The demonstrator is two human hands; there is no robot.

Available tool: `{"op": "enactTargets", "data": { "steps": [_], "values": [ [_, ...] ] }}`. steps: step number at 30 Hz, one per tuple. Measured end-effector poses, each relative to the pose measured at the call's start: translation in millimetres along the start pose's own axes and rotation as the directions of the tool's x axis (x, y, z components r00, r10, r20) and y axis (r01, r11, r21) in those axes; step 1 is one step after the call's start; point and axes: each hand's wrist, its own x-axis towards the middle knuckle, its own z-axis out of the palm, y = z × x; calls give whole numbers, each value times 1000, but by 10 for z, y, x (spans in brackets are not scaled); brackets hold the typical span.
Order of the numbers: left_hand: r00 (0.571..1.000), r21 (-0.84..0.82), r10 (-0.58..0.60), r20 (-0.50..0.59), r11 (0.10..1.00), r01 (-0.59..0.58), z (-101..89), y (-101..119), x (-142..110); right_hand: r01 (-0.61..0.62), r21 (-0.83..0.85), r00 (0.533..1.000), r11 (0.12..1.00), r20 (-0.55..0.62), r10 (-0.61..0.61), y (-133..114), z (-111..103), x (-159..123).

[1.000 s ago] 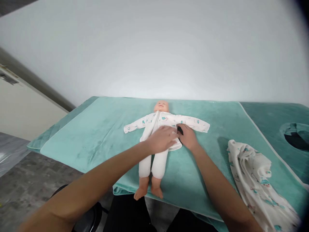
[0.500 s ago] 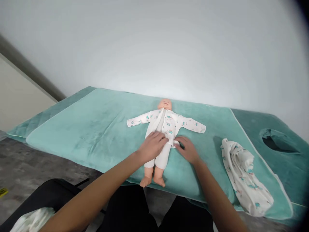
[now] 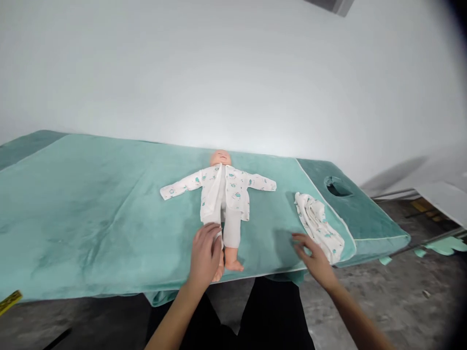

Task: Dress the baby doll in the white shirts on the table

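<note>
A baby doll (image 3: pixel 221 158) lies on its back on the green-covered bed, its arms spread inside the sleeves. It wears a white printed jacket (image 3: pixel 237 192), unfastened down the front, and white trousers (image 3: pixel 232 231). Over the doll's lower leg is my left hand (image 3: pixel 205 250), fingers stretched and apart, hiding part of that leg; whether it touches cannot be made out. Out to the right, my right hand (image 3: pixel 312 257) hovers with fingers spread and nothing in them. Beside it lies a bunched white printed cloth (image 3: pixel 319 226).
The green bed cover (image 3: pixel 109 194) stretches along a pale wall (image 3: pixel 182 73). A face hole (image 3: pixel 339 188) opens in the bed's right end. A metal-legged white table (image 3: pixel 443 197) stands at far right. Yellow tape (image 3: pixel 10 302) shows at lower left.
My hands have left the jacket's lower edge: the left lowered to the doll's leg, the right moved out toward the bunched cloth. The jacket front hangs wider apart. The view has turned right.
</note>
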Motion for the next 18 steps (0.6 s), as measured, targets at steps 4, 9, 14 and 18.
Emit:
{"op": "enactTargets", "data": {
  "steps": [4,9,14,18],
  "values": [
    [925,-204,-379,-13,907,369,-4,-151,-198,-120,-184,980,976,-180,86,116,-584,234],
    [795,-438,-576,190,675,593,141,-339,99,-154,-462,984,874,-148,95,-71,-800,996],
    [792,-602,-563,236,555,574,300,-357,524,-180,-736,960,653,13,279,-152,-615,1651],
    [827,-637,-548,124,595,489,410,-356,742,-137,-779,925,612,120,360,-143,-536,1909]
  ]
}}
